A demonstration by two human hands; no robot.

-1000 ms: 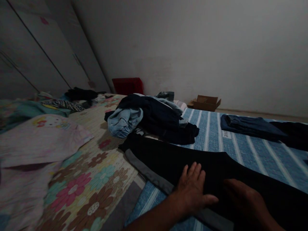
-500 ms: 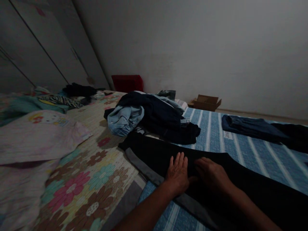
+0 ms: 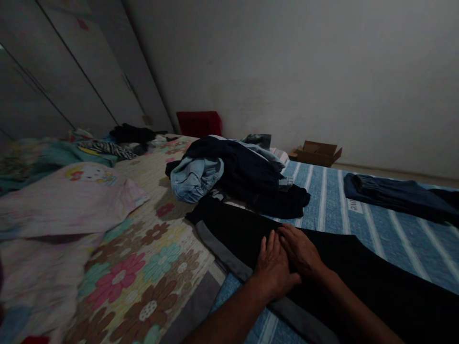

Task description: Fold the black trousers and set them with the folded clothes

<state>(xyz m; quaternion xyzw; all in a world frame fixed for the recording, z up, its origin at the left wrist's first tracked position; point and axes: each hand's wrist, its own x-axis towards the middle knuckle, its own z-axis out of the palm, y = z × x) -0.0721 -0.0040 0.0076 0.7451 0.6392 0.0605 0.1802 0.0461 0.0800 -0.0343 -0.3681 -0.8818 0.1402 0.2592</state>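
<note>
While flat on the black trousers (image 3: 236,229), left hand (image 3: 273,267) and right hand (image 3: 300,249) touching, fingers seemingly together, near the grey-trimmed edge.

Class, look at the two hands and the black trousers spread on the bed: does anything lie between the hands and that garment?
Nothing visible does. The left hand and right hand lie flat, side by side, directly on the black trousers. The pile of clothes sits beyond them, past the fingertips.

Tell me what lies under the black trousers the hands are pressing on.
The black trousers lie across a blue striped sheet and the edge of a floral bedspread. The left hand and right hand rest flat on top. Whatever is directly beneath the cloth is covered.
</note>
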